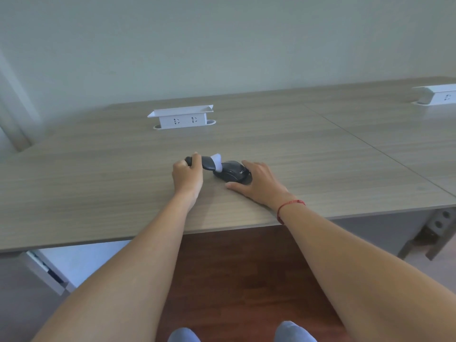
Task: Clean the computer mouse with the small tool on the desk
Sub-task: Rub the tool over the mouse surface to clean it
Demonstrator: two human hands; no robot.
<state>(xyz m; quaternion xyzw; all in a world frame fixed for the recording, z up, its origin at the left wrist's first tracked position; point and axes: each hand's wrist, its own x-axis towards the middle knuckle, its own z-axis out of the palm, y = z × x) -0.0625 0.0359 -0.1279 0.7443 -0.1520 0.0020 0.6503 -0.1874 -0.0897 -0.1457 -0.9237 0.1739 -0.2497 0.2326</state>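
A black computer mouse (232, 174) lies on the wooden desk (98, 183) near its middle. My right hand (257, 185) rests against the mouse's right side, thumb on the desk in front and fingers behind it, holding it in place. My left hand (187, 177) is closed around the dark handle of a small cleaning tool (208, 164). The tool's whitish tip touches the left end of the mouse. A red string bracelet sits on my right wrist.
A white pop-up socket box (181, 117) stands at the back of the desk. A second socket box (438, 95) is at the far right on the adjoining desk. The desk's front edge runs below my forearms, with dark wooden floor beneath.
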